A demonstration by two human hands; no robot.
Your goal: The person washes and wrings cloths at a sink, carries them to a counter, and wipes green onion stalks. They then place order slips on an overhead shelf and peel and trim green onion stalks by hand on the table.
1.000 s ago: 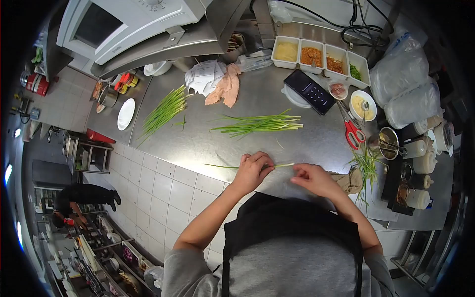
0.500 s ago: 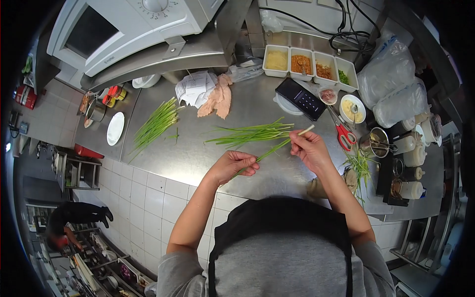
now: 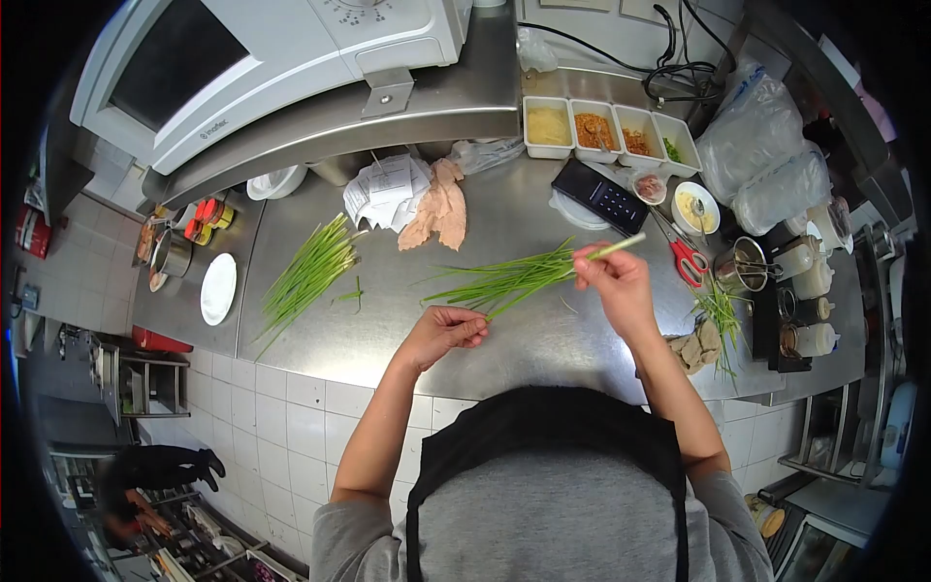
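Observation:
A long, thin green onion (image 3: 529, 299) stretches between my two hands above the steel counter. My left hand (image 3: 444, 335) is closed, pinching its green end between thumb and fingers. Near the white end, my right hand (image 3: 621, 286) pinches the stalk, and the pale root tip pokes out past the fingers. Just beyond lies a loose pile of green onions (image 3: 485, 276), partly covered by my right hand. Another bunch of green onions (image 3: 312, 267) rests farther left, with a few small green scraps (image 3: 355, 294) beside it. Trimmed leaves (image 3: 720, 315) lie heaped to the right of my right forearm.
Red-handled scissors (image 3: 690, 262), a black phone (image 3: 599, 197) and a bowl with a spoon (image 3: 695, 209) stand right of the pile. White containers of toppings (image 3: 548, 150) line the back. Squeeze bottles (image 3: 810, 339) crowd the right. A white plate (image 3: 219, 289) sits left. Another person bends at lower left.
My hands have drawn farther apart along the stalk, the left one leftward, the right one up and right. The whole view has shifted slightly.

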